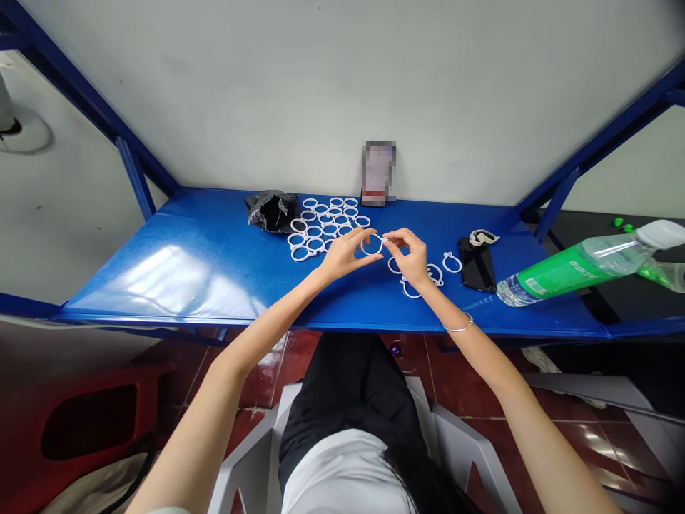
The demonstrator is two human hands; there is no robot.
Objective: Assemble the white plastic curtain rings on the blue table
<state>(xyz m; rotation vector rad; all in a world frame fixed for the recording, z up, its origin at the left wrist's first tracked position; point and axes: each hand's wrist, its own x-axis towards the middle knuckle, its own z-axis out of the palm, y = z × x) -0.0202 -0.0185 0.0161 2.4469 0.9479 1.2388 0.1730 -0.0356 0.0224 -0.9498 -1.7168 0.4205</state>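
Both of my hands hold one white plastic ring (pixel 372 245) above the blue table (pixel 214 264). My left hand (pixel 342 255) pinches the ring's left side, and my right hand (pixel 409 255) pinches its right side near the top. A cluster of several white rings (pixel 324 225) lies flat just beyond my left hand. A few more white rings (pixel 422 282) lie loose under and beside my right hand, one ring (pixel 452 263) further right.
A crumpled black bag (pixel 272 210) lies at the back left of the rings. A small card (pixel 378 173) leans on the wall. A black phone (pixel 478 265), a small white clip (pixel 483 237) and a lying green-labelled bottle (pixel 578 268) are at the right.
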